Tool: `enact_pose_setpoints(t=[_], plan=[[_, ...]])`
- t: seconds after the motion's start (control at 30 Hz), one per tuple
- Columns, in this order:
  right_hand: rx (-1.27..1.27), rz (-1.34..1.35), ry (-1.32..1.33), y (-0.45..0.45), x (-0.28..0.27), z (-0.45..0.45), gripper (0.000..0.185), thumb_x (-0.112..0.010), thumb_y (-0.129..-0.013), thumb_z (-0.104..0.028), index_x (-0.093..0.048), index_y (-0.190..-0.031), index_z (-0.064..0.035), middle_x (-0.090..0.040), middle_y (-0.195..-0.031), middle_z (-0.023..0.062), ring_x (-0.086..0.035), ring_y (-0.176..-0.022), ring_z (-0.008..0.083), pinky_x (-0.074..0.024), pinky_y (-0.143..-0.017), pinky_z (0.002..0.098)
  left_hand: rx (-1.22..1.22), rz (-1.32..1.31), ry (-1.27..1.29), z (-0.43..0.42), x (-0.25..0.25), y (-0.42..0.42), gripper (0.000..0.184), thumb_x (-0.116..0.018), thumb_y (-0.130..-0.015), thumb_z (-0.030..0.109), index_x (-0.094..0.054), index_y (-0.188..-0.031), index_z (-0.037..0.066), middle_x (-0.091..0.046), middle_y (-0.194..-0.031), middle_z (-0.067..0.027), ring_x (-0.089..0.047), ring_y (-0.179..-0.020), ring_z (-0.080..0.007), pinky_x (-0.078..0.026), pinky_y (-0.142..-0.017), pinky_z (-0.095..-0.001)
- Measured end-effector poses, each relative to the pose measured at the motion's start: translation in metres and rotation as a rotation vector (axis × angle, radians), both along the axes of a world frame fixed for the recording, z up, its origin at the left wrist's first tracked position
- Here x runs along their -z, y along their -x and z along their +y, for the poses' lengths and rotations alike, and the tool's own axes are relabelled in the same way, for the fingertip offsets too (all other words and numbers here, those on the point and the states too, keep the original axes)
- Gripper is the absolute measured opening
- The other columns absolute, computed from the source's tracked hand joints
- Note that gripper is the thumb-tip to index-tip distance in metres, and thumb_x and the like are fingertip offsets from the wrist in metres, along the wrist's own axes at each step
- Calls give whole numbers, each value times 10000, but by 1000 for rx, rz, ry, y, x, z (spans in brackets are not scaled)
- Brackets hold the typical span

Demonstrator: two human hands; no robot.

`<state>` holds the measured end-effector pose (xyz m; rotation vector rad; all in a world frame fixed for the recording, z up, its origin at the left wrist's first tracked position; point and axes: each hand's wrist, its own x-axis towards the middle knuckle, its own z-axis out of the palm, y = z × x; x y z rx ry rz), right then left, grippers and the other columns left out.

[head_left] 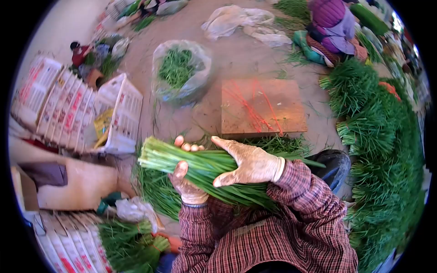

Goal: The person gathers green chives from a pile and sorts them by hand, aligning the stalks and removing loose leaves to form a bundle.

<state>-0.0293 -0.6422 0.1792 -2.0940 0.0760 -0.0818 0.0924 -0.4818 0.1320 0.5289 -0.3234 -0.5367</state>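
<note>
Two hands [248, 161]; one held bundle [205, 167]; one board [291, 107]; perhaps four ties [249, 108]

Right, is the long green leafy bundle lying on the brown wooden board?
No, the left hand holds the bundle, clear of the board.

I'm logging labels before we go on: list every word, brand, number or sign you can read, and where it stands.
No text is readable.
Red markings, white plastic crate stack at upper left: too blurred.
Red markings, white plastic crates at lower left: too blurred.
Held bundle of long green leaves: no lettering seen.
</note>
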Motion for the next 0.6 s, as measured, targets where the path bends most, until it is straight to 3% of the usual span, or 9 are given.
enact_pose_setpoints(t=[0.03, 0.2, 0.23, 0.37, 0.43, 0.5, 0.57, 0.6], plan=[[-63, 155, -152, 0, 4, -1, 1204, -774, -799, -676, -225, -1608, 28, -415, -1567, 286, -418, -1462, 391, -341, -1209, 415, 31, -20, -37, 3, 7, -1, 660, -682, -877, 209, -426, -1459, 29, -576, -1196, -54, -580, -1153, -202, -464, -1123, -415], [-199, 216, -365, -18, 46, 21, 1165, -761, -812, -686, -265, -1595, 20, -474, -1522, 268, -478, -1418, 356, -375, -1176, 404, 20, 152, -95, 36, 25, 2, 716, -716, -832, 180, -427, -1463, 2, -625, -1210, -95, -598, -1182, -244, -461, -1136, -445], [-196, 299, -352, -19, 42, 26, 1098, -765, -825, -660, -318, -1575, 7, -539, -1466, 250, -535, -1365, 342, -410, -1146, 400, 38, 137, -137, 48, 38, -1, 745, -730, -819, 184, -431, -1473, -10, -627, -1268, -124, -596, -1218, -273, -453, -1146, -456], [-198, 357, -342, -15, 66, 35, 961, -740, -880, -596, -370, -1547, -11, -601, -1396, 232, -594, -1298, 342, -458, -1098, 399, -27, 190, -258, 74, 51, 15, 812, -763, -817, 214, -408, -1514, -5, -579, -1420, -166, -552, -1337, -326, -448, -1159, -474], [-194, 325, -301, -16, 71, 38, 921, -723, -898, -583, -382, -1540, -17, -615, -1374, 232, -607, -1280, 352, -472, -1084, 405, -167, 337, -397, 102, 70, 20, 826, -770, -852, 274, -386, -1541, 28, -557, -1451, -158, -542, -1353, -324, -459, -1152, -484], [-146, 349, -76, -15, 71, 38, 876, -694, -921, -575, -401, -1522, -9, -622, -1352, 245, -618, -1260, 371, -491, -1062, 422, -210, 263, -332, 118, 75, 14, 802, -730, -935, 397, -365, -1559, 49, -505, -1514, -151, -538, -1360, -313, -482, -1134, -479], [-149, 354, -71, -15, 71, 38, 843, -677, -930, -582, -423, -1509, -23, -629, -1342, 236, -629, -1239, 383, -502, -1048, 429, -150, 295, -252, 128, 75, 5, 705, -727, -944, 325, -436, -1516, 34, -549, -1482, -135, -565, -1335, -302, -475, -1139, -469], [-174, 311, -107, -17, 72, 38, 820, -673, -936, -575, -434, -1504, -33, -639, -1331, 224, -636, -1229, 382, -504, -1043, 426, -188, 275, -375, 126, 75, 2, 633, -736, -941, 282, -487, -1466, 31, -608, -1407, -121, -620, -1264, -275, -516, -1096, -452]])
